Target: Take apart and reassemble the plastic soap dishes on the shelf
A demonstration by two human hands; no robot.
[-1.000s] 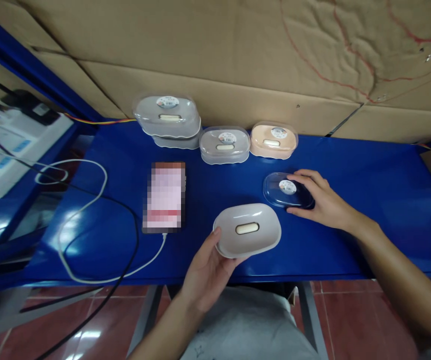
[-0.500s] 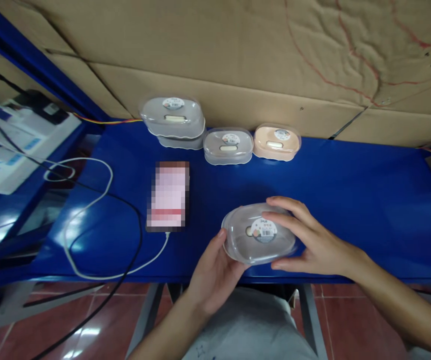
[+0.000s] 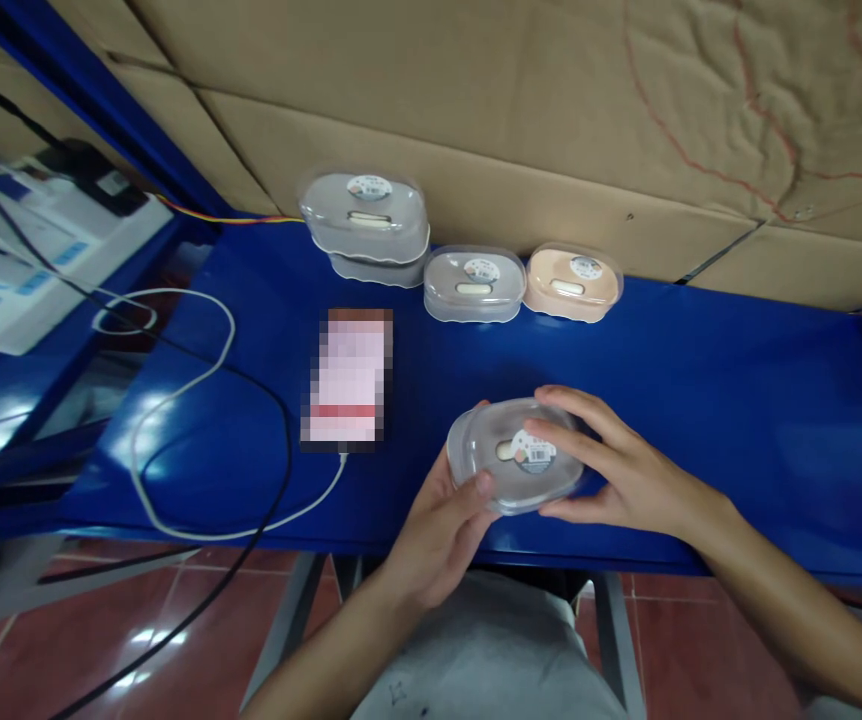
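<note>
Above the blue table's front part, my left hand grips a pale grey oval soap box from below, its thumb pressing on the near left of a clear lid. The lid lies over the box, with a round white label on top. My right hand clasps the lid's right end between fingers and thumb. Through the plastic a cream oval insert shows partly beside the label. Whether the lid is fully seated cannot be told.
Farther back are stacked grey soap boxes, one grey soap box and one peach soap box, all lidded. A phone on a white cable lies left. Cardboard lines the back; a white power strip is far left.
My right hand has brought the clear lid from the table onto the grey soap box. My left thumb has shifted from the box's rim onto the lid. The view has moved slightly.
</note>
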